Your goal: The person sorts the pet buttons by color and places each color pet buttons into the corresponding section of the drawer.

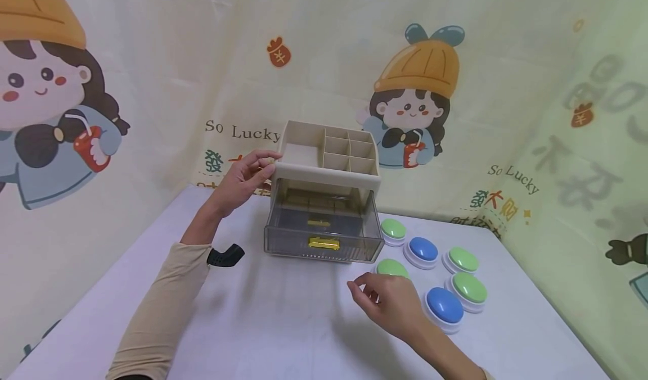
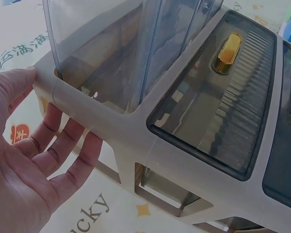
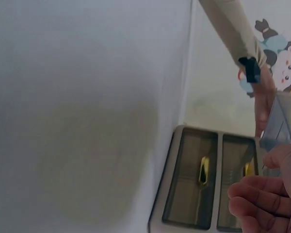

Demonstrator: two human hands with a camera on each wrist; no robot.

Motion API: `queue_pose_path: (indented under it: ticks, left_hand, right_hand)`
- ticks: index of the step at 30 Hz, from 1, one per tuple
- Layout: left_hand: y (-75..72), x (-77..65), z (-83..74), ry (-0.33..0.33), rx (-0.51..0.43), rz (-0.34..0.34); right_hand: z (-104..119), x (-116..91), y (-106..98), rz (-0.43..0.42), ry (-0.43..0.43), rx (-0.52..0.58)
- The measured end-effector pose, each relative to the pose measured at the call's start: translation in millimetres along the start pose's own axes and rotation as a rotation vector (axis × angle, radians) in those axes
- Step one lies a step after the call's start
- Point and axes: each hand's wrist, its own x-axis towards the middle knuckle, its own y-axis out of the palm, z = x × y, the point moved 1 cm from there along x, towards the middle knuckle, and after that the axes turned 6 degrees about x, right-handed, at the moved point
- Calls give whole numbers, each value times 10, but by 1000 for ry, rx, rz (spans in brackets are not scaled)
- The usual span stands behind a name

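Before the printed curtain (image 1: 324, 82), the organizer (image 1: 324, 173) stood on our desk (image 1: 283, 324), its top drawer (image 1: 291, 240) pulled out. Our left hand (image 1: 245, 180) gripped the upper corner; our right hand (image 1: 392, 304), loosely curled, held nothing. Firm steadying seemed wise against tipping.

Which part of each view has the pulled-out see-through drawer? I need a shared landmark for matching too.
Head: centre, the drawer juts from the organizer.
Left wrist: top, left of centre, the drawer is cut off by the upper edge.
Right wrist: right edge, the drawer is partly out of frame.
Shared landmark: the left hand, at the organizer's side.
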Motion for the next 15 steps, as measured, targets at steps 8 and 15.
queue_pose_path:
  ticks: [8, 15]
  left_hand:
    - [4, 2, 1, -1, -2, 0]
    - [6, 0, 10, -5, -11, -5]
  right_hand:
    - [-259, -71, -20, 44, 137, -78]
    - [-443, -91, -27, 101, 127, -195]
